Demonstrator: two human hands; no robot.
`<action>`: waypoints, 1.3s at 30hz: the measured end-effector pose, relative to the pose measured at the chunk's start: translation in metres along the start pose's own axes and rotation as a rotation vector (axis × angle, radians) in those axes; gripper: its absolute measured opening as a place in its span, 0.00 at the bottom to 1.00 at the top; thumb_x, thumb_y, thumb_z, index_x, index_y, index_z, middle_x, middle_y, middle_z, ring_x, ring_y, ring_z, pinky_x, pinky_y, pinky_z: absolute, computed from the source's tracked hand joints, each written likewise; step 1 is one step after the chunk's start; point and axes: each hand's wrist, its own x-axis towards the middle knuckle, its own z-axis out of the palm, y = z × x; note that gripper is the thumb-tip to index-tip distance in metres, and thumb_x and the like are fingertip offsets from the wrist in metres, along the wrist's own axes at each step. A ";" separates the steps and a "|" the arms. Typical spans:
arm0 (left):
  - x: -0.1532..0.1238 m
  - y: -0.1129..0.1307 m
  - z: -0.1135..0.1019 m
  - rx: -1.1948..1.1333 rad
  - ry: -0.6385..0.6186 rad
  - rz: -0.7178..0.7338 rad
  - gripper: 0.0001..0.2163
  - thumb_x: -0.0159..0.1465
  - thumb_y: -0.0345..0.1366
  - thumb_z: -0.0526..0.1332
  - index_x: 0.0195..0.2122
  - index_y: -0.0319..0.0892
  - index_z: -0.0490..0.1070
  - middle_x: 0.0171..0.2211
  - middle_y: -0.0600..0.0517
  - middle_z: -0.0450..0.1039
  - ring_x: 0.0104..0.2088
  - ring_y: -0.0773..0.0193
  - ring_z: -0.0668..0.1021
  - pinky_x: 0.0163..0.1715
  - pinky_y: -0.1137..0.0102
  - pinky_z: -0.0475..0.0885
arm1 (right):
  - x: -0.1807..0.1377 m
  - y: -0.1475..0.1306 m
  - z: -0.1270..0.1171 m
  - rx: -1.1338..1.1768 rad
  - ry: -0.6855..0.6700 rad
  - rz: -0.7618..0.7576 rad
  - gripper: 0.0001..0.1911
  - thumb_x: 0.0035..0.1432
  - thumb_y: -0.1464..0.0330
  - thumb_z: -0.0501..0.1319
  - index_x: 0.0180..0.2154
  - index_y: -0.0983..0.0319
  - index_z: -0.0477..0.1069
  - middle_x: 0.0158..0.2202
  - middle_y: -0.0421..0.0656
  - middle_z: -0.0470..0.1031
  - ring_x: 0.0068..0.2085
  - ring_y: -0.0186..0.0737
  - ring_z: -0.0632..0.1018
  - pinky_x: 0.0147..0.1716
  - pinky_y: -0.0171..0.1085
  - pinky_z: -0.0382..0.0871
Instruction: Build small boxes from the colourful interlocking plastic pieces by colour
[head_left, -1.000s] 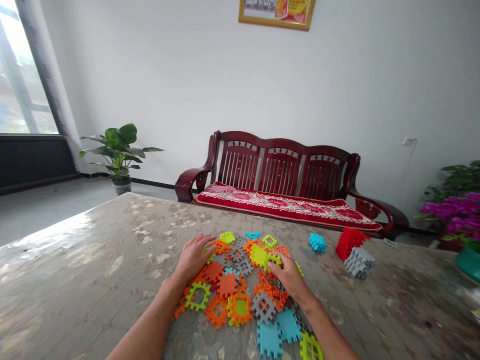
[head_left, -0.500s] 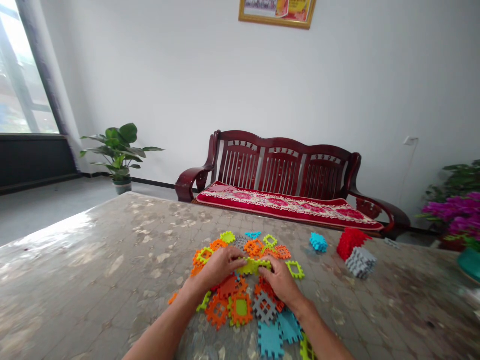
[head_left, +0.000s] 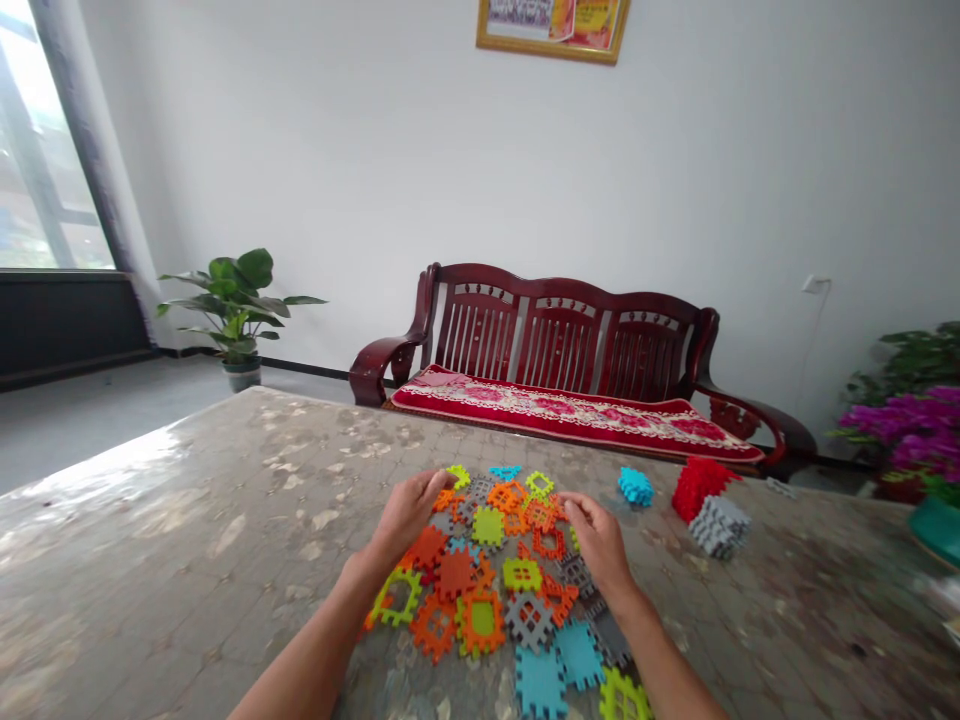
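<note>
My left hand (head_left: 411,512) is at the left side of a spread of interlocking plastic tiles, its fingers loosely curved with nothing seen in them. Its fingertips are near a lime tile (head_left: 458,476) and some orange ones. Across the spread, my right hand (head_left: 598,540) hovers at the right edge, fingers apart, beside an orange-red tile (head_left: 541,515). Between the hands lies a solid lime square tile (head_left: 489,526). Closer to me are a lime window tile (head_left: 523,574), a grey window tile (head_left: 529,620) and a blue tile (head_left: 540,680). My right forearm covers part of the spread.
A blue stack (head_left: 636,487), a red stack (head_left: 701,488) and a grey stack (head_left: 720,527) of tiles stand to the right on the patterned table (head_left: 247,560). Beyond the table is a wooden bench (head_left: 562,340). A pot of purple flowers (head_left: 911,430) is at far right.
My hands have let go of the lime piece they held together and moved apart, left hand leftward, right hand rightward. Lime tiles now show in the middle of the spread.
</note>
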 end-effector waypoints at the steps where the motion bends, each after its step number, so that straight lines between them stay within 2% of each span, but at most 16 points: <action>1: 0.001 -0.007 -0.006 0.052 0.057 -0.036 0.21 0.66 0.48 0.47 0.38 0.44 0.78 0.38 0.52 0.81 0.42 0.58 0.79 0.44 0.70 0.71 | 0.003 0.008 -0.005 -0.075 0.049 -0.001 0.19 0.58 0.57 0.53 0.40 0.61 0.76 0.43 0.48 0.80 0.46 0.49 0.78 0.48 0.45 0.70; 5: 0.001 -0.039 -0.026 0.248 0.165 -0.157 0.18 0.65 0.46 0.49 0.43 0.47 0.77 0.44 0.52 0.80 0.45 0.58 0.79 0.45 0.69 0.70 | 0.009 0.033 -0.022 -0.389 0.101 -0.063 0.18 0.56 0.63 0.52 0.42 0.59 0.77 0.44 0.46 0.80 0.48 0.48 0.77 0.51 0.46 0.67; 8: -0.002 -0.057 -0.031 0.331 0.133 -0.192 0.18 0.64 0.43 0.50 0.45 0.46 0.77 0.45 0.50 0.80 0.46 0.58 0.79 0.46 0.69 0.70 | 0.007 0.039 -0.026 -0.527 0.051 -0.117 0.18 0.56 0.66 0.53 0.44 0.59 0.76 0.46 0.46 0.79 0.49 0.47 0.76 0.52 0.45 0.65; 12: -0.003 -0.066 -0.029 0.398 0.073 -0.144 0.17 0.63 0.43 0.51 0.44 0.47 0.78 0.46 0.51 0.80 0.47 0.59 0.79 0.47 0.69 0.70 | 0.000 0.033 -0.025 -0.619 -0.012 -0.134 0.14 0.57 0.68 0.53 0.38 0.57 0.78 0.41 0.44 0.79 0.44 0.44 0.77 0.45 0.41 0.67; 16: -0.001 -0.065 -0.028 0.438 0.053 -0.123 0.16 0.63 0.42 0.52 0.42 0.49 0.79 0.45 0.52 0.80 0.47 0.59 0.79 0.48 0.69 0.70 | -0.005 0.027 -0.025 -0.720 -0.018 -0.169 0.13 0.53 0.74 0.55 0.31 0.56 0.77 0.33 0.40 0.79 0.38 0.41 0.77 0.39 0.38 0.66; 19: -0.001 -0.064 -0.028 0.451 0.048 -0.119 0.17 0.63 0.43 0.51 0.43 0.49 0.79 0.45 0.52 0.80 0.47 0.59 0.79 0.47 0.69 0.70 | -0.005 0.024 -0.024 -0.725 0.038 -0.206 0.12 0.53 0.74 0.55 0.31 0.56 0.76 0.33 0.41 0.78 0.39 0.42 0.76 0.40 0.38 0.66; 22: -0.001 -0.064 -0.028 0.469 0.044 -0.119 0.17 0.63 0.43 0.51 0.43 0.50 0.79 0.45 0.52 0.80 0.47 0.58 0.78 0.48 0.69 0.70 | -0.005 0.022 -0.020 -0.651 0.038 -0.245 0.13 0.55 0.71 0.56 0.38 0.57 0.77 0.39 0.43 0.78 0.43 0.44 0.75 0.45 0.41 0.67; 27: 0.001 -0.063 -0.027 0.464 0.031 -0.122 0.17 0.63 0.42 0.51 0.42 0.50 0.79 0.45 0.52 0.80 0.47 0.58 0.78 0.48 0.69 0.69 | -0.006 0.009 -0.012 -0.564 -0.079 -0.292 0.18 0.56 0.69 0.57 0.48 0.59 0.75 0.50 0.46 0.76 0.51 0.46 0.73 0.54 0.46 0.64; 32: 0.000 -0.060 -0.026 0.466 0.031 -0.112 0.17 0.63 0.41 0.51 0.42 0.49 0.79 0.44 0.50 0.80 0.46 0.57 0.78 0.47 0.68 0.69 | -0.009 -0.004 -0.001 -0.596 -0.254 -0.338 0.25 0.54 0.68 0.59 0.55 0.53 0.70 0.60 0.43 0.68 0.61 0.47 0.65 0.61 0.50 0.56; 36: 0.000 -0.061 -0.026 0.463 0.030 -0.113 0.16 0.62 0.41 0.52 0.42 0.49 0.79 0.45 0.51 0.79 0.46 0.58 0.78 0.47 0.69 0.69 | -0.010 -0.003 0.002 -0.622 -0.334 -0.297 0.20 0.57 0.70 0.57 0.51 0.53 0.74 0.56 0.41 0.73 0.58 0.46 0.69 0.60 0.50 0.57; 39: 0.001 -0.064 -0.026 0.463 0.019 -0.114 0.17 0.63 0.42 0.51 0.43 0.49 0.79 0.45 0.51 0.79 0.46 0.59 0.78 0.48 0.69 0.68 | -0.009 0.001 -0.002 -0.660 -0.263 -0.255 0.19 0.56 0.75 0.53 0.45 0.55 0.77 0.51 0.42 0.77 0.53 0.45 0.73 0.55 0.47 0.62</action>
